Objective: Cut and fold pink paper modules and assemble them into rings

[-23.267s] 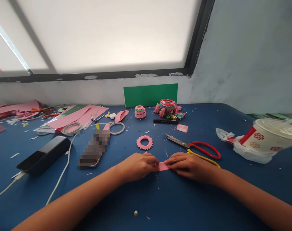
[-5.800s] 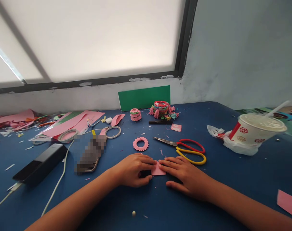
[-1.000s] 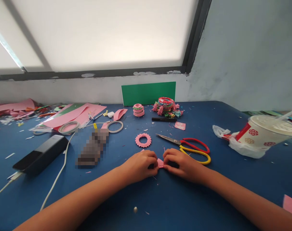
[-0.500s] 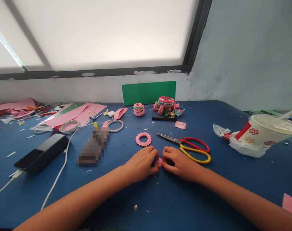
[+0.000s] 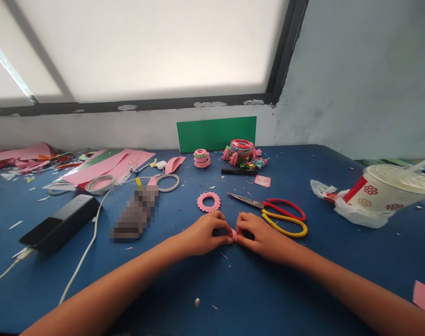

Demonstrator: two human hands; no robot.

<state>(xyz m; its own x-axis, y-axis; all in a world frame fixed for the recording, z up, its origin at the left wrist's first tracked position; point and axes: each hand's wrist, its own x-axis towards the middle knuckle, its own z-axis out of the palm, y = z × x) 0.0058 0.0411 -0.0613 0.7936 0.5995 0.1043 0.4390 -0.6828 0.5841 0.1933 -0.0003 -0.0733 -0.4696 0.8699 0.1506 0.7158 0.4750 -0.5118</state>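
A small pink piece of paper [image 5: 234, 235] is pinched between both hands, low over the blue table, mostly covered by fingertips. My left hand [image 5: 208, 234] grips its left side with thumb and fingers closed. On its right side, my right hand [image 5: 259, 237] is closed the same way. Just beyond my left hand lies a pink folded-paper ring [image 5: 208, 202] with a toothed edge. Scissors [image 5: 268, 212] with one red and one yellow handle rest beyond my right hand, blades pointing left.
Farther back stand a small ring stack [image 5: 201, 158], a larger colourful paper stack [image 5: 242, 153] and a black marker [image 5: 239, 171]. Left are tape rolls [image 5: 168, 183], a black power bank [image 5: 60, 221], a white cable [image 5: 93, 242] and pink sheets [image 5: 103, 169]. A lidded cup [image 5: 380, 193] stands right.
My left thumb has moved in toward the right hand, so the fingertips now meet closely around the pink paper. Less of the paper shows. Other things stay in place.
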